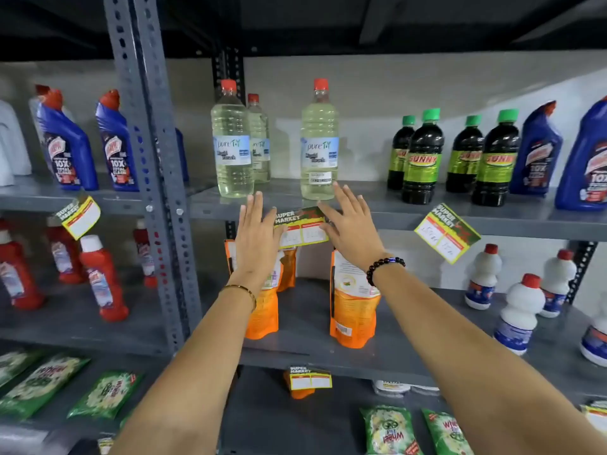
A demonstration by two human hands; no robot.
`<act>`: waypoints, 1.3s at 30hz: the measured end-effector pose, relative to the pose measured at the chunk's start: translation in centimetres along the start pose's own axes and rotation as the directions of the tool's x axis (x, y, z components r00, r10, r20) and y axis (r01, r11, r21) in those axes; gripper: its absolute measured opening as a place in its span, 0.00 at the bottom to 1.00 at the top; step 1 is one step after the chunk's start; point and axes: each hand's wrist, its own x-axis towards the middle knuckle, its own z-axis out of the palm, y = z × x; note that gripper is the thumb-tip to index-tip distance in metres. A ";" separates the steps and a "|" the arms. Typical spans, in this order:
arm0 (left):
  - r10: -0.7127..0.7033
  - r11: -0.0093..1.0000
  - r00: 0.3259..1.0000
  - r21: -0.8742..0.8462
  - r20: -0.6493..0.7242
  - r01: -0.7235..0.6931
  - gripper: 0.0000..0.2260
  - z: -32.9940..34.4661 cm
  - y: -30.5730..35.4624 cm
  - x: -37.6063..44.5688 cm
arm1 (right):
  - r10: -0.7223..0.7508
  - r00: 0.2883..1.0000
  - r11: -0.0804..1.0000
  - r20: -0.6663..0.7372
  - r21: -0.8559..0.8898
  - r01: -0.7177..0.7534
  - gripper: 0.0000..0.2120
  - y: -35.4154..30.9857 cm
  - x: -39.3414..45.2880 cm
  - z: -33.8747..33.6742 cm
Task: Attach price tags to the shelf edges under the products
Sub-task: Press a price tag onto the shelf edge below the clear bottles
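Both hands are lying flat and unclenched, the left hand (257,236) and right hand (350,226) flanking the yellow-bordered paper price tag (301,232), pressing it against the grey metal shelf edge (394,221) beneath the clear bleach bottles (319,142), likely so it sticks.

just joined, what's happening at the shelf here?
A person is putting a price tag on the shelf edge below the clear bleach bottles. Both hands are open and flat: the left hand is at the tag's left end, the right hand at its right end. Other tags already hang at the left, under the green-capped bottles, and on the shelf below.
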 end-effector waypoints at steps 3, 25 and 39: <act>-0.003 0.999 1.000 -0.038 -0.009 0.003 0.17 0.7 -1.3 0.5 | 0.015 1.000 0.998 -0.021 0.060 -0.014 0.18 -0.2 1.4 1.0; 0.179 0.913 0.978 -0.389 0.109 -0.124 0.04 -1.3 -5.2 3.5 | 0.378 0.915 0.843 -0.140 0.462 -0.277 0.04 -3.3 2.4 1.4; 0.196 0.941 0.980 -0.289 0.042 -0.176 0.06 -2.0 -9.4 4.3 | 0.438 0.891 0.861 -0.123 0.343 -0.376 0.04 -6.5 4.4 3.5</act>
